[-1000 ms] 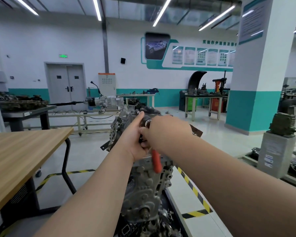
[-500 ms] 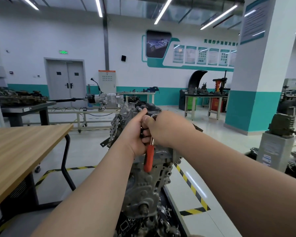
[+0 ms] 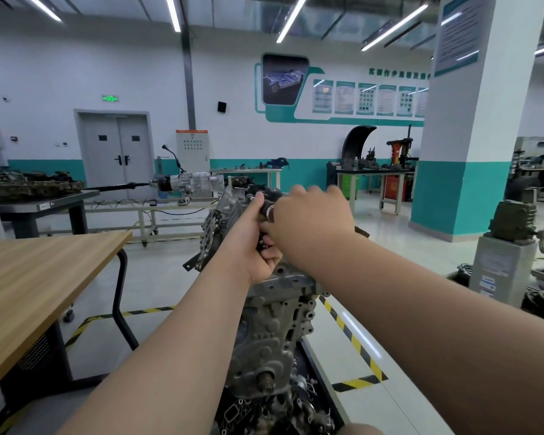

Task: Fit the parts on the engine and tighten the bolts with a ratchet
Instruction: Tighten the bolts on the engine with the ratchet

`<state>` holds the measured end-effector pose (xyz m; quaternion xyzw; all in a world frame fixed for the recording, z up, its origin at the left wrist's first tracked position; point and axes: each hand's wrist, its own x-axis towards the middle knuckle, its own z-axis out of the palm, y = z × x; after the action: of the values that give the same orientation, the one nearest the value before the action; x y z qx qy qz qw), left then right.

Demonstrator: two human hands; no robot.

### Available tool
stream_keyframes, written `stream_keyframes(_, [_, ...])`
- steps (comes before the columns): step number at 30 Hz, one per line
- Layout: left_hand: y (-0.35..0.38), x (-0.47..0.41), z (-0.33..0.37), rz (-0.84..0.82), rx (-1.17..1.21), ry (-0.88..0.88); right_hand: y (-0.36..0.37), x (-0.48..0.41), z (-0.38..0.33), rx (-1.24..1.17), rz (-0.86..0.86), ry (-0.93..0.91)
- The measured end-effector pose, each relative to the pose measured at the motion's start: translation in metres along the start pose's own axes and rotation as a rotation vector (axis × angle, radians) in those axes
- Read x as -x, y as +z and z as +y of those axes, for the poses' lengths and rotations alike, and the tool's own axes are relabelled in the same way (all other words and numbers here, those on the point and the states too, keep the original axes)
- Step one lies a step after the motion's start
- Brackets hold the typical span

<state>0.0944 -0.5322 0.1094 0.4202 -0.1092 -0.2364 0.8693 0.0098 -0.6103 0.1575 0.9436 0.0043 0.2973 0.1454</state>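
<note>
The grey engine (image 3: pixel 274 328) stands upright in front of me, its top end under both hands. My left hand (image 3: pixel 252 246) reaches in from the lower left, thumb up and fingers curled round the dark head of the ratchet (image 3: pixel 269 211), where a shiny socket shows. My right hand (image 3: pixel 311 221) comes from the right and lies curled over the same spot, touching my left hand. The ratchet's red handle is hidden behind my right hand and forearm. The bolt and the part under the hands are hidden too.
A wooden table (image 3: pixel 38 277) with black legs stands at my left. Loose metal parts (image 3: pixel 277 412) lie at the engine's foot. Yellow-black floor tape (image 3: pixel 352 337) runs to the right. A white pillar (image 3: pixel 471 120), workbenches (image 3: pixel 371 177) and a gearbox stand (image 3: pixel 186 183) lie farther off.
The red handle hung below my hands, swung left, and is now out of sight. My right hand has risen and turned over the engine top. My left hand stays in place.
</note>
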Motion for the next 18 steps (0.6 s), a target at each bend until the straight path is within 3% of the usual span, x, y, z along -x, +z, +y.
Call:
stream_keyframes(4, [-0.004, -0.001, 0.002, 0.115, -0.143, 0.005, 0.009, -0.008, -0.010, -0.588, -0.298, 0.294])
stream_keyframes(6, [-0.007, -0.003, 0.005, 0.129, -0.177, 0.024, 0.011, -0.010, -0.012, -0.695, -0.344, 0.309])
stream_keyframes(10, [-0.009, 0.003, 0.009, 0.090, -0.138, -0.022, 0.004, -0.006, -0.011, -0.330, -0.282, 0.113])
stream_keyframes(14, [-0.002, 0.004, 0.010, 0.074, -0.090, -0.014, -0.003, -0.004, -0.010, 0.142, -0.049, -0.048])
stream_keyframes(18, [0.006, 0.002, 0.011, 0.054, -0.027, -0.002, -0.007, -0.007, -0.003, 0.108, 0.048, -0.021])
